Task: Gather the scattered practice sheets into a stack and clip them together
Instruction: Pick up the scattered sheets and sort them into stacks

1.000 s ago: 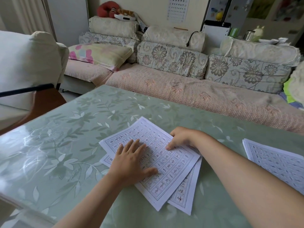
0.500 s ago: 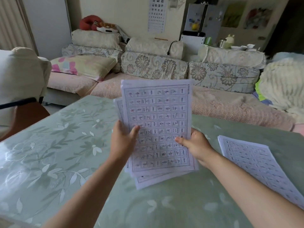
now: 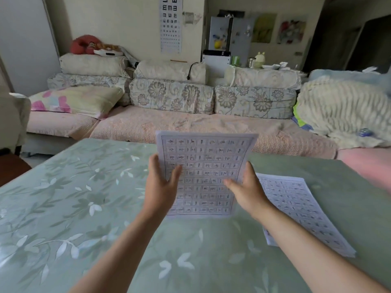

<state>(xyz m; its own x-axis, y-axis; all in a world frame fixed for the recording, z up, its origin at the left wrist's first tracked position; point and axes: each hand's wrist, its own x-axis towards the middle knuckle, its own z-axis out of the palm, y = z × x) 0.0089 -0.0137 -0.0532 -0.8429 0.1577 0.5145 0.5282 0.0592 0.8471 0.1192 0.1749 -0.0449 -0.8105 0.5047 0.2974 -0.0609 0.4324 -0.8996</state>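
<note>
Practice sheets (image 3: 203, 166): gathered bundle, upright over the middle of the table (image 3: 74, 208), long axis vertical, print facing the wearer; bottom-edge contact unclear. Left hand (image 3: 160, 187) pinches the left long edge, right hand (image 3: 247, 191) the right, thumbs in front. Second pile (image 3: 296, 208): flat, near the table's right edge.

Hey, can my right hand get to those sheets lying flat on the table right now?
Probably yes. The flat sheets lie just beside the right hand with nothing between, but that hand and the left hand both grip the upright stack, so it must let go first.
</note>
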